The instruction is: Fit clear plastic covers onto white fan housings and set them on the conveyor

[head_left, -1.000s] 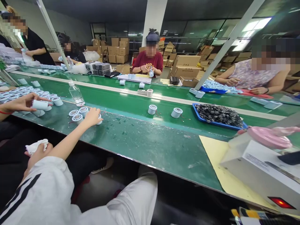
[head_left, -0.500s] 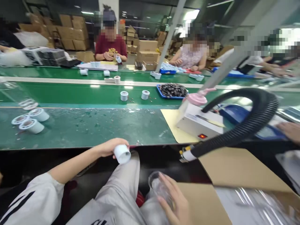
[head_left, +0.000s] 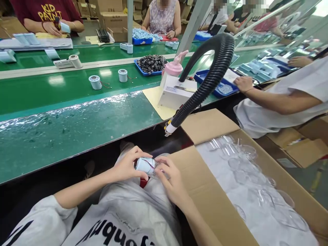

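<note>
Above my lap, my left hand (head_left: pixel 128 164) is closed around a pale blue cylinder (head_left: pixel 145 165) with thin dark and red wires along its side. The cylinder lies on its side, its right end toward the other hand. My right hand (head_left: pixel 173 179) grips a clear plastic cup (head_left: pixel 153 174) that meets that end. Fingers cover much of the cup, so how far the two parts overlap cannot be made out.
An open cardboard box (head_left: pixel 205 191) at right holds several clear cups (head_left: pixel 246 177). A black flexible hose (head_left: pixel 205 92) arches from a white machine (head_left: pixel 174 90). Two similar cylinders (head_left: pixel 95 82) with wires stand on the green belt (head_left: pixel 38 92). Co-workers sit opposite and at right.
My hands, apart before, have come together, bringing the cylinder and the clear cup into contact. The cylinder has been turned so its wires show. My view has swung right and down.
</note>
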### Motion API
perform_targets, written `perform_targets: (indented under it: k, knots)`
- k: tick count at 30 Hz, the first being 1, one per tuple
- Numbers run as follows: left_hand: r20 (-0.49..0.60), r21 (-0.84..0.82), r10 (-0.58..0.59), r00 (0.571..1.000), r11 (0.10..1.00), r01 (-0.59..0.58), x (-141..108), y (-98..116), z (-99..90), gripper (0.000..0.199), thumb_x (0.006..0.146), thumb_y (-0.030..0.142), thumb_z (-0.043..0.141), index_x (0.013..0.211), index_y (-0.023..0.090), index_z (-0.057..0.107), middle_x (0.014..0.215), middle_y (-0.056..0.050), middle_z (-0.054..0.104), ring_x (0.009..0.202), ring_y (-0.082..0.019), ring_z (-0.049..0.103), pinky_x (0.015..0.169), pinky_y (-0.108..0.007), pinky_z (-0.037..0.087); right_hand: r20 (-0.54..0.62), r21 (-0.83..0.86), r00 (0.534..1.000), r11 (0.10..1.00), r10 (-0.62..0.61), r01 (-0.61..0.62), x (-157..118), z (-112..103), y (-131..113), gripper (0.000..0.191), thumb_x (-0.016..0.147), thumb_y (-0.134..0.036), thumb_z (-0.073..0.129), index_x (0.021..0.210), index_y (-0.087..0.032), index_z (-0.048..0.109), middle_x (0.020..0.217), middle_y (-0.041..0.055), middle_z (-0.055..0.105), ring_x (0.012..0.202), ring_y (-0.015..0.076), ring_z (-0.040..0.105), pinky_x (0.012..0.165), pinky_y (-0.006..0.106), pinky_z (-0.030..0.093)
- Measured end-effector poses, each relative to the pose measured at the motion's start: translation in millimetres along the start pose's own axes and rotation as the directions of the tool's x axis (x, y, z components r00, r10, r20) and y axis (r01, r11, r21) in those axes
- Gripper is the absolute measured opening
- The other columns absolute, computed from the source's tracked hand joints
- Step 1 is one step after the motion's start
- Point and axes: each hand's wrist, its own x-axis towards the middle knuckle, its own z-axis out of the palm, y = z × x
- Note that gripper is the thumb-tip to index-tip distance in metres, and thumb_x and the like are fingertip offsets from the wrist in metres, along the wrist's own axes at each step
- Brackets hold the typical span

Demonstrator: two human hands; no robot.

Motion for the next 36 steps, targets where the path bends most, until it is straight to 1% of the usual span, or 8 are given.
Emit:
perform_targets:
  k: [5, 7, 10, 13, 17, 22, 29, 36]
  knots:
    - [0.115, -0.015, 0.068, 0.991, 0.998, -0.066, -1.1, -9.4, 3.2, 0.068, 0.059, 0.04, 0.094, 0.123, 0.034, 0.072, 0.135, -0.008, 0.053, 0.127, -0.031, 0.053, 0.112, -0.05, 0.041, -0.082, 0.227, 0.988, 0.968, 0.131, -0.11, 6.1, -1.2, -2.3, 0.029, 0.091, -0.031, 0.063, 0.064, -0.02, 0.069, 0.093, 0.0091, 0.07, 0.085, 0.0219, 0.07, 0.065, 0.028, 0.055]
    - [0.184, -0.065, 0.052, 0.982, 0.997, -0.041, -1.5, -6.8, 2.0, 0.07, 0.062, 0.039, 0.092, 0.128, 0.033, 0.069, 0.142, -0.01, 0.054, 0.133, -0.033, 0.05, 0.112, -0.051, 0.04, -0.082, 0.32, 0.979, 0.935, 0.186, -0.151, 7.5, -3.5, -1.0, 0.029, 0.088, -0.032, 0.068, 0.061, -0.021, 0.069, 0.091, 0.0085, 0.072, 0.085, 0.0223, 0.071, 0.065, 0.029, 0.057]
    - [0.23, -0.215, -0.006, 0.973, 0.975, 0.057, -4.3, -0.9, 3.0, 0.069, 0.065, 0.033, 0.09, 0.129, 0.024, 0.066, 0.132, -0.013, 0.064, 0.123, -0.031, 0.06, 0.102, -0.044, 0.05, -0.03, 0.42, 0.978, 0.891, 0.205, -0.174, 5.7, -9.2, 2.3, 0.031, 0.089, -0.037, 0.07, 0.062, -0.022, 0.072, 0.098, 0.0087, 0.076, 0.094, 0.0246, 0.073, 0.079, 0.035, 0.061]
    - [0.233, -0.409, -0.111, 0.966, 0.89, 0.201, -9.7, 2.3, 7.3, 0.067, 0.068, 0.032, 0.087, 0.13, 0.02, 0.063, 0.127, -0.013, 0.066, 0.109, -0.026, 0.066, 0.091, -0.037, 0.054, 0.051, 0.348, 0.995, 0.933, 0.081, -0.094, -1.3, -14.9, 6.1, 0.014, 0.086, -0.038, 0.076, 0.09, -0.026, 0.079, 0.122, 0.01, 0.073, 0.112, 0.0291, 0.07, 0.093, 0.044, 0.059]
    - [0.231, -0.526, -0.183, 0.955, 0.803, 0.281, -16.1, 3.5, 10.8, 0.072, 0.069, 0.041, 0.087, 0.133, 0.02, 0.06, 0.122, -0.011, 0.066, 0.104, -0.024, 0.067, 0.09, -0.038, 0.054, 0.099, 0.096, 0.985, 0.986, -0.143, 0.134, -12.2, -19.3, 8.0, 0.041, 0.086, -0.024, 0.077, 0.126, -0.029, 0.069, 0.14, 0.0099, 0.064, 0.125, 0.0285, 0.064, 0.103, 0.044, 0.056]
    - [0.225, -0.383, -0.1, 0.969, 0.905, 0.182, -17.7, 12.5, 3.1, 0.079, 0.066, 0.043, 0.09, 0.137, 0.023, 0.06, 0.134, -0.012, 0.063, 0.114, -0.029, 0.064, 0.095, -0.038, 0.054, 0.099, 0.081, 0.976, 0.98, -0.192, 0.184, -16.8, -23.5, 4.4, 0.042, 0.087, -0.021, 0.076, 0.126, -0.027, 0.063, 0.135, 0.0104, 0.066, 0.122, 0.0266, 0.066, 0.101, 0.04, 0.057]
    - [0.249, -0.298, 0.03, 0.968, 0.953, 0.047, -21.0, 20.3, -6.1, 0.078, 0.07, 0.039, 0.088, 0.14, 0.027, 0.058, 0.141, -0.013, 0.059, 0.129, -0.032, 0.057, 0.102, -0.043, 0.053, 0.134, 0.27, 0.987, 0.962, -0.089, 0.05, -15.8, -25.8, -3.3, 0.045, 0.085, -0.024, 0.077, 0.127, -0.026, 0.063, 0.124, 0.0084, 0.07, 0.116, 0.0254, 0.068, 0.09, 0.033, 0.063]
    - [0.237, -0.228, 0.121, 0.964, 0.971, -0.066, -24.4, 17.6, -6.5, 0.075, 0.074, 0.039, 0.086, 0.143, 0.03, 0.056, 0.146, -0.013, 0.056, 0.134, -0.033, 0.054, 0.109, -0.047, 0.048, 0.203, 0.361, 0.972, 0.913, 0.121, -0.189, -14.9, -26.1, -11.7, 0.043, 0.08, -0.029, 0.079, 0.12, -0.024, 0.066, 0.117, 0.0091, 0.072, 0.099, 0.0249, 0.072, 0.082, 0.035, 0.064]
